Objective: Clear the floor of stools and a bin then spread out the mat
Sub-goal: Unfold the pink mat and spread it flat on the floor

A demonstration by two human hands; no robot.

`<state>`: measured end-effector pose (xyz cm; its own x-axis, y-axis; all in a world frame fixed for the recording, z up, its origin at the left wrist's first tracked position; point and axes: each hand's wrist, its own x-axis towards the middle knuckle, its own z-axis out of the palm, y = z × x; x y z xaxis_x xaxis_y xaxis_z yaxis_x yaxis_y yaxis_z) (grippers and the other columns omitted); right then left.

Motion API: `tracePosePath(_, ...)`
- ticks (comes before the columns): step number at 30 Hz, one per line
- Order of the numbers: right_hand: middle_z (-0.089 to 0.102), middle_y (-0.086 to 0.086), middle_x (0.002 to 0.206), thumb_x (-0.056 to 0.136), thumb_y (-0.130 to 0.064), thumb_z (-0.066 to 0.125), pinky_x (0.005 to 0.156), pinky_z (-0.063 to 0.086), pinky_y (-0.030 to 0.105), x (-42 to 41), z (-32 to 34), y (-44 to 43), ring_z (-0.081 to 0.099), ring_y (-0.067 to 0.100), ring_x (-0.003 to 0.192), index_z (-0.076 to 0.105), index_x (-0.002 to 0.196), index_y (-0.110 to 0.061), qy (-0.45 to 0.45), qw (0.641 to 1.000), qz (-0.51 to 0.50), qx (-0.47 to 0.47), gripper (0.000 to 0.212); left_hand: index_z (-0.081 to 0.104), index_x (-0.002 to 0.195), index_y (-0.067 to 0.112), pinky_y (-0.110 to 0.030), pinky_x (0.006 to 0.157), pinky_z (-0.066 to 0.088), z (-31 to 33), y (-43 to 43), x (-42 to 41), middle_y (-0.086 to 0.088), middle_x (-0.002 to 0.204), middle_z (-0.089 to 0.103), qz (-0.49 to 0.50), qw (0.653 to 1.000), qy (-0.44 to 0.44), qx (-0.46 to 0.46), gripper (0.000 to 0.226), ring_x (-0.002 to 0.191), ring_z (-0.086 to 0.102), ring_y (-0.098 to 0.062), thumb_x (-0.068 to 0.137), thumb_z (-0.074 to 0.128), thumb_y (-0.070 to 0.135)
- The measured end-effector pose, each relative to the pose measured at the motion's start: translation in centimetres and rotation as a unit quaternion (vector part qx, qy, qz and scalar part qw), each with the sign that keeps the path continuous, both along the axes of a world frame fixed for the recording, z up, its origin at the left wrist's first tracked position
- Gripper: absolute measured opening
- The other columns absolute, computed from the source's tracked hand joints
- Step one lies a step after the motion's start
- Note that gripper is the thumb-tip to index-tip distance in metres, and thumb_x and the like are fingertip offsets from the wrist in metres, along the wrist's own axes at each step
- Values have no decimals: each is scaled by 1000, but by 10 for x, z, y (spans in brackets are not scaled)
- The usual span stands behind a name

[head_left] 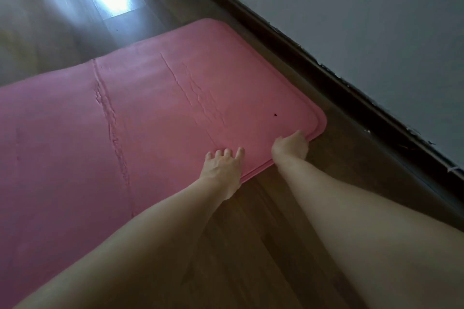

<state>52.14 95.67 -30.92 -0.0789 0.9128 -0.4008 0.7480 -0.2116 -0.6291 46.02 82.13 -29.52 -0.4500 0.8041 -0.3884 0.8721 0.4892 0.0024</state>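
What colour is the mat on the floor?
Pink, plain with a few creases; the mat shows clearly in the head view.

Pink mat (pixel 155 113) cut off at left and lower edges; right hand (pixel 291 147) fingertips hidden under mat rim; far floor (pixel 45 20) blurred by glare.

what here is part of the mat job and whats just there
Part of the job:
- mat, pink, lying flat on the floor
- left hand, fingers spread on the mat near its edge
- right hand, at the mat's edge near the corner

Just there:
- floor, wood
- wall
- baseboard, dark
- speck, dark, on the mat

No stools or bin in view.
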Motion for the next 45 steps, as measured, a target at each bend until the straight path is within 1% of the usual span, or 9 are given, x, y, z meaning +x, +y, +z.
tracePosePath(8,53,15,132,97,-22,42,84,46,31,-14,21,31,58,25,106,43,132,-6,303,932,-178,-88,39,10,148,15,-43,114,22,16,1,-4,-8,147,34,-64,991,-11,119,61,135,32,-27,97,39,32)
tracePosePath(12,63,2,77,92,-46,46,53,44,25,-27,61,43,55,15,60,56,80,-9,297,933,-194,-64,40,6,147,23,-41,107,33,25,-8,-2,-6,139,42,-119,984,-8,136,72,122,46,-25,92,51,33)
tracePosePath(18,61,7,121,96,-19,44,87,52,28,-39,102,43,64,21,97,51,130,-5,446,870,-181,-105,37,-14,146,33,-42,109,31,42,-9,-3,-12,156,8,-116,982,13,151,95,138,27,-33,85,52,1)
tracePosePath(22,58,6,87,92,-8,45,50,44,20,-43,124,28,53,9,49,59,91,-6,443,881,-125,-106,14,-11,148,28,-39,116,14,58,-16,-11,-5,159,-3,-117,978,22,171,77,145,4,-27,91,36,4)
tracePosePath(25,57,5,69,86,-9,53,51,43,25,-50,140,16,50,15,52,52,66,-13,421,898,-103,-77,20,-8,149,22,-36,118,3,75,-19,-21,-2,159,-4,-114,971,41,204,69,146,-3,-22,93,30,5)
tracePosePath(31,67,3,104,92,-31,54,87,49,28,-58,165,-25,63,17,95,66,113,-7,390,919,61,-7,35,-11,148,22,-35,119,-3,125,-20,-39,1,158,-8,-34,960,58,273,76,145,-9,-18,88,28,-2)
tracePosePath(35,53,3,64,91,-24,48,55,40,22,-44,161,-51,47,15,61,64,74,-12,320,926,199,6,26,-14,147,26,-38,119,-3,157,-20,-64,1,158,-11,-26,960,109,257,87,145,-12,-21,83,30,-11)
tracePosePath(41,67,2,104,95,-24,48,90,46,25,-33,154,-60,57,13,99,65,117,-8,276,921,274,16,33,-6,149,26,-41,119,8,159,-28,-75,2,159,2,-15,978,104,181,78,146,1,-24,88,31,-6)
tracePosePath(45,59,2,83,95,-21,47,75,43,26,-37,151,-52,53,15,82,68,95,0,260,935,239,42,30,9,149,15,-40,115,20,142,-42,-67,-6,154,23,-21,978,96,183,63,141,21,-25,91,33,6)
